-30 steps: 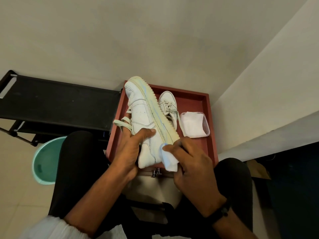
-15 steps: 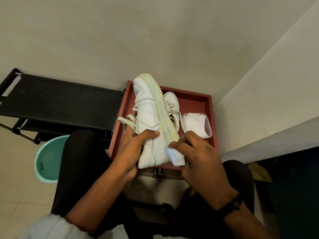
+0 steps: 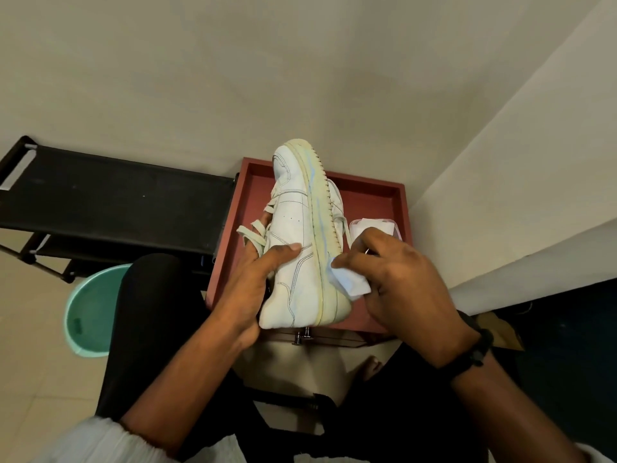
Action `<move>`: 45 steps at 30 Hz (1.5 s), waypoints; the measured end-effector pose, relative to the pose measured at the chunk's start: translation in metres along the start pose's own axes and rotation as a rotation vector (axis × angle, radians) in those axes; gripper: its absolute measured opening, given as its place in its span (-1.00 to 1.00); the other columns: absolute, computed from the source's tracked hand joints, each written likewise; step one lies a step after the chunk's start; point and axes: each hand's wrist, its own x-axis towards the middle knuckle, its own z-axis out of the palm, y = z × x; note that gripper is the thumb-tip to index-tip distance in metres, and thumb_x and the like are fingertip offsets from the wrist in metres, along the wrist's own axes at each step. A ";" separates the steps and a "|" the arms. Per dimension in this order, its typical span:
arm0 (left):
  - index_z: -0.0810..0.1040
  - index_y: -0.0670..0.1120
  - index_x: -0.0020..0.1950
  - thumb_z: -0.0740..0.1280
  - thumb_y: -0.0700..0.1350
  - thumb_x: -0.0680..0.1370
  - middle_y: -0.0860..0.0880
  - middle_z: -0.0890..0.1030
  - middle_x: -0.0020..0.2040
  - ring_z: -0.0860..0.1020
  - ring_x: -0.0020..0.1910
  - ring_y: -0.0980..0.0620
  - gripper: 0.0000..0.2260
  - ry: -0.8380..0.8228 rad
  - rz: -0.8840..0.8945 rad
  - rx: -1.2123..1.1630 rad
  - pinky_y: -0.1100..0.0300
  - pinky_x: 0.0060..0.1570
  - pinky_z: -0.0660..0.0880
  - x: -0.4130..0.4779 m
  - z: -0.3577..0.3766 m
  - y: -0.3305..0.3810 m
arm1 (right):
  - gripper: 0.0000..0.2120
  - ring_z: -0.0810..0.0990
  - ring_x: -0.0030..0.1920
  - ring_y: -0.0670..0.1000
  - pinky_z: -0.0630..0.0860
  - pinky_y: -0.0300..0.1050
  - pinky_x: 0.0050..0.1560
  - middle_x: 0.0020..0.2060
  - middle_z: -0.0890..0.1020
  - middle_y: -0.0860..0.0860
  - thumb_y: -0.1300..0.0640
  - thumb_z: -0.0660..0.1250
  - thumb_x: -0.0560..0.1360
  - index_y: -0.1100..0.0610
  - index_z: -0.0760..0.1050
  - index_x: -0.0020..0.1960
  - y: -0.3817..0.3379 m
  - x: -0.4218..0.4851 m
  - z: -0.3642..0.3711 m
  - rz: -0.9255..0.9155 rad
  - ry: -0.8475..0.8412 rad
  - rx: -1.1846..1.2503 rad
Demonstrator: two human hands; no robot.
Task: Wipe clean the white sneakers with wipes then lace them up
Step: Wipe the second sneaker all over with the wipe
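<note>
Gripping sneaker [image 3: 300,262] in left hand [image 3: 257,282] above tray [image 3: 370,195], pinching wipe [image 3: 349,282] in right hand [image 3: 400,279] against sole. Mid-wipe; next, probably rubbing along yellowed edge toward toe.

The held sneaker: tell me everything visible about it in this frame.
The held sneaker is white and looks like leather, with dark stitching and small perforations. Its sole edge is yellowed, with a serrated tread rim. It is turned on its side above the red tray, toe pointing away. Loose flat laces hang off its left. The left hand grips its upper; the right hand presses a folded white wipe against the sole near the heel.
</note>
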 end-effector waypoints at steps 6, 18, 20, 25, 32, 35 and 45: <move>0.46 0.14 0.41 0.33 -0.24 0.56 0.01 0.67 0.24 0.64 0.22 -0.07 -0.53 -0.014 -0.010 -0.007 -0.18 0.23 0.55 0.001 -0.003 0.001 | -0.75 0.60 -0.15 0.07 0.52 -0.15 -0.30 -0.12 0.58 0.03 0.09 0.28 0.47 0.06 0.68 0.04 -0.007 -0.006 0.003 -0.022 -0.022 0.035; 0.49 0.15 0.37 0.34 -0.21 0.54 0.00 0.68 0.22 0.66 0.18 -0.07 -0.56 -0.044 -0.047 -0.018 -0.11 0.14 0.59 0.001 -0.004 0.000 | -0.72 0.60 -0.11 0.06 0.54 -0.15 -0.27 -0.08 0.59 0.02 0.18 0.55 0.37 0.05 0.68 0.06 -0.001 -0.008 -0.001 -0.082 -0.094 0.038; 0.51 0.15 0.32 0.33 -0.21 0.56 0.01 0.70 0.17 0.68 0.13 -0.05 -0.61 -0.038 -0.064 -0.022 -0.07 0.10 0.61 0.000 -0.002 0.001 | -0.77 0.61 -0.12 0.04 0.52 -0.19 -0.24 -0.08 0.60 0.02 0.10 0.54 0.39 0.04 0.68 0.04 -0.003 -0.009 -0.003 -0.109 -0.113 0.029; 0.59 0.06 0.23 0.32 -0.18 0.58 -0.09 0.71 0.14 0.69 0.11 -0.13 -0.73 -0.041 -0.150 -0.081 -0.10 0.12 0.60 -0.002 0.001 0.000 | -0.75 0.61 -0.15 0.09 0.53 -0.15 -0.29 -0.11 0.60 0.04 0.21 0.43 0.39 0.09 0.69 0.06 -0.010 -0.007 0.005 0.010 0.015 0.027; 0.56 0.01 0.30 0.33 -0.23 0.57 -0.10 0.70 0.17 0.69 0.12 -0.12 -0.68 -0.009 -0.111 -0.133 0.00 0.01 0.65 -0.002 0.003 -0.001 | -0.72 0.60 -0.10 0.10 0.62 0.02 -0.18 -0.08 0.59 0.06 0.25 0.34 0.42 0.15 0.66 0.10 -0.041 -0.010 0.030 0.112 0.080 0.090; 0.54 -0.02 0.32 0.34 -0.21 0.58 -0.13 0.71 0.13 0.70 0.06 -0.13 -0.69 0.037 -0.134 -0.176 -0.04 -0.04 0.67 -0.001 0.001 0.000 | -0.72 0.60 -0.11 0.08 0.61 -0.01 -0.18 -0.08 0.60 0.06 0.24 0.37 0.41 0.16 0.66 0.11 -0.059 -0.024 0.037 0.120 0.090 0.153; 0.53 -0.08 0.34 0.33 -0.17 0.59 -0.15 0.70 0.15 0.69 0.10 -0.14 -0.69 0.098 -0.140 -0.289 -0.05 0.01 0.65 0.000 0.001 0.000 | -0.69 0.61 0.03 0.06 0.64 0.01 -0.09 -0.02 0.60 0.03 0.31 0.45 0.41 0.13 0.66 0.14 -0.050 -0.018 0.026 0.182 0.125 0.198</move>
